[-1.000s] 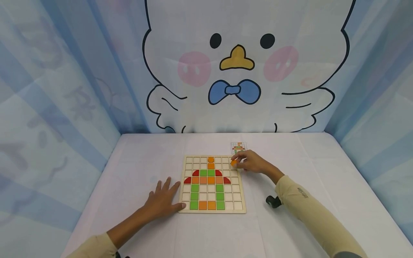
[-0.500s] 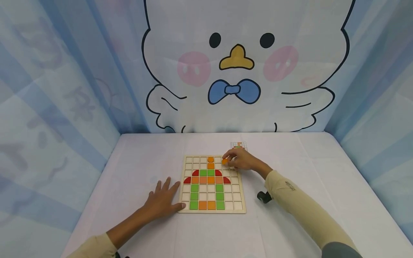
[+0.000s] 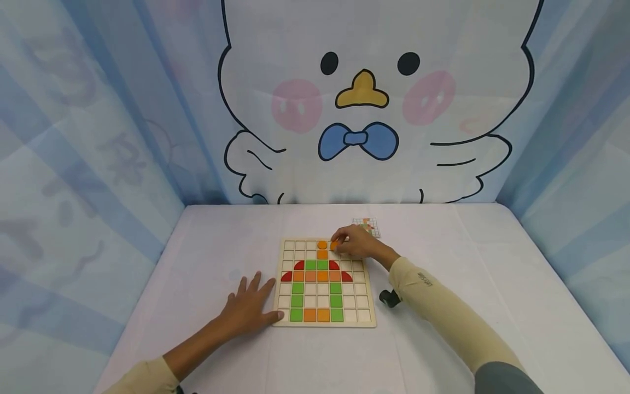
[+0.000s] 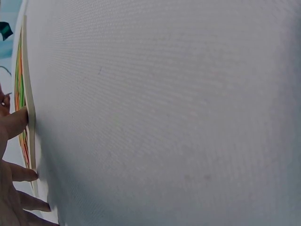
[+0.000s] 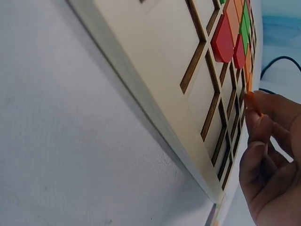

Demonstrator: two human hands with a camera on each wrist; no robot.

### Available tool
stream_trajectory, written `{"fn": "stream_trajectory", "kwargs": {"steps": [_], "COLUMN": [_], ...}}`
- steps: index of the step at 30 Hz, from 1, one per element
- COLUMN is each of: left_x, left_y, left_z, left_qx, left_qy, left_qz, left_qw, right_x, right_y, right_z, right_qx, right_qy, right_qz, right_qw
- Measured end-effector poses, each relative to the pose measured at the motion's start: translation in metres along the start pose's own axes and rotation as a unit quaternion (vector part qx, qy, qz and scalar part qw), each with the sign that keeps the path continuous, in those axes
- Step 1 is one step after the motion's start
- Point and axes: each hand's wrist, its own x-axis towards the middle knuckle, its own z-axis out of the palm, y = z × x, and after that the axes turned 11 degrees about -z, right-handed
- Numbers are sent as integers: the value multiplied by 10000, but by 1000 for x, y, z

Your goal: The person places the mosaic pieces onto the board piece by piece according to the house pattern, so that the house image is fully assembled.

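A square wooden grid board (image 3: 361, 324) lies on the table, with green, orange, red and salmon pieces set in its cells. My right hand (image 3: 357, 243) is over the board's far edge and pinches an orange piece (image 3: 334, 245) between thumb and fingertips. That piece is just right of an orange disc (image 3: 322, 244) in the top row; whether it touches the board I cannot tell. In the right wrist view the pinched piece (image 5: 254, 103) shows edge-on. My left hand (image 3: 246, 310) is spread flat at the board's left side, its thumb on the near left corner.
A small printed card (image 3: 367, 222) with a coloured grid pattern lies behind the board, partly hidden by the right hand. The white tablecloth (image 3: 315, 364) surrounds the board. Printed curtains (image 3: 364, 175) stand at the back and both sides.
My right hand has moved left along the board's top row, carrying the orange piece close to the orange disc. More of the card shows now. The left hand has stayed still.
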Motion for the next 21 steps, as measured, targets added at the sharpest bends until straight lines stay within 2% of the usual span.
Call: {"fn": "stream_trajectory", "kwargs": {"steps": [11,21], "left_x": [-1,-1], "left_y": [-1,0], "left_z": [-1,0], "left_qx": [19,36], "left_qy": [-31,29], "left_qz": [14,51], "left_qw": [10000,10000], "right_x": [5,6], "right_y": [1,2], "right_z": [6,8], "right_qx": [-552,-604], "right_qy": [95,85], "right_qz": [265,293], "right_qw": [9981,9977]}}
